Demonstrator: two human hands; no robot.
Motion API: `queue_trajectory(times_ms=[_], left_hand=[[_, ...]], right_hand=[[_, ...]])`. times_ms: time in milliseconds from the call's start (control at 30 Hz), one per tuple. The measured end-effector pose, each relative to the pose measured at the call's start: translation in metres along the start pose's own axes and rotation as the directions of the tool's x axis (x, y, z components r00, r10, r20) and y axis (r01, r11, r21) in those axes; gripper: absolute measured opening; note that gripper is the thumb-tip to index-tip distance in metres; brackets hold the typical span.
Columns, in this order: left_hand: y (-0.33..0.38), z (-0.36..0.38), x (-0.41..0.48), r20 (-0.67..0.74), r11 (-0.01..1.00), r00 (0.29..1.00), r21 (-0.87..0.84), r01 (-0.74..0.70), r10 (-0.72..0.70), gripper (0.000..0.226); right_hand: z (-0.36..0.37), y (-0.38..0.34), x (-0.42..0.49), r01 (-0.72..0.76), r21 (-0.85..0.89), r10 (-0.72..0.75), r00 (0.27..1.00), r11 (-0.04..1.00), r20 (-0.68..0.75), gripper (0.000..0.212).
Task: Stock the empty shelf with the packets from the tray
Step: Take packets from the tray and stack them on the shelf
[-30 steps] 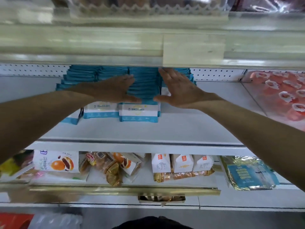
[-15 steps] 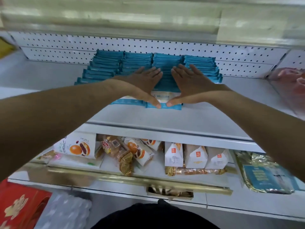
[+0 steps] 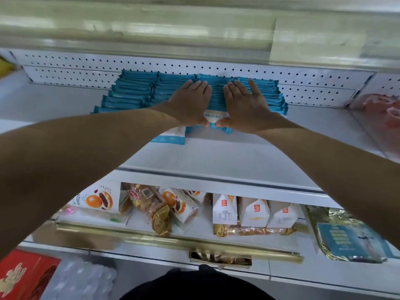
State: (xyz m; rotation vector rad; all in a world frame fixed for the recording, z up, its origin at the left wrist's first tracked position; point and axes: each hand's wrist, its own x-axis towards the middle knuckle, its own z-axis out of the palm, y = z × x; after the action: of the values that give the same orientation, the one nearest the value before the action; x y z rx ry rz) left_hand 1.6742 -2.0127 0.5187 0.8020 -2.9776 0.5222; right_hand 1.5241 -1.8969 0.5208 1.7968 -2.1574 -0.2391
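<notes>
Several rows of blue-and-white packets [image 3: 132, 94] stand packed on the white shelf [image 3: 216, 156], reaching back to the pegboard wall. My left hand [image 3: 190, 102] lies flat, fingers straight, on the left side of one middle row. My right hand [image 3: 244, 105] lies flat on that row's right side. Both thumbs press against the white front packet [image 3: 215, 116] of the row between them. No tray is in view.
A lower shelf [image 3: 194, 226] holds pastry packs, white triangular cartons and a gold-edged blue bag [image 3: 350, 239]. Pink-red packs [image 3: 385, 113] sit at the right end of the upper shelf. A red box [image 3: 23, 276] lies at the bottom left. A shelf edge hangs overhead.
My view dropped and drew closer to the shelf. Both hands came together around the middle row, and their fingers now reach further back along it.
</notes>
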Motion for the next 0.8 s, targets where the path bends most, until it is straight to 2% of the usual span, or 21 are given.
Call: queue_trajectory(times_ms=[233,333,467,667,800], left_hand=[[0.009,0.006,0.000,-0.074,0.997,0.995,0.036,0.062,-0.060,0.110],[0.002,0.005,-0.002,-0.043,1.000,0.999,0.010,0.011,-0.010,0.114],[-0.012,0.003,-0.007,0.038,1.000,0.999,0.005,-0.021,0.021,0.122],[-0.013,0.003,-0.009,0.053,0.998,0.999,0.063,-0.011,0.008,0.117],[-0.002,0.001,-0.013,0.024,0.997,0.998,0.058,0.059,-0.060,0.112]], right_hand=[[0.006,-0.004,0.004,-0.018,-0.059,0.015,0.998,0.998,-0.055,0.106],[0.006,0.001,0.001,0.015,-0.045,-0.018,0.999,0.999,-0.049,0.110],[0.003,0.012,0.001,0.056,-0.059,-0.054,0.998,0.997,0.029,0.126],[-0.001,0.016,0.007,0.099,-0.125,-0.096,0.995,0.987,0.029,0.123],[0.002,0.016,0.009,0.093,-0.141,-0.092,0.996,0.986,0.009,0.120]])
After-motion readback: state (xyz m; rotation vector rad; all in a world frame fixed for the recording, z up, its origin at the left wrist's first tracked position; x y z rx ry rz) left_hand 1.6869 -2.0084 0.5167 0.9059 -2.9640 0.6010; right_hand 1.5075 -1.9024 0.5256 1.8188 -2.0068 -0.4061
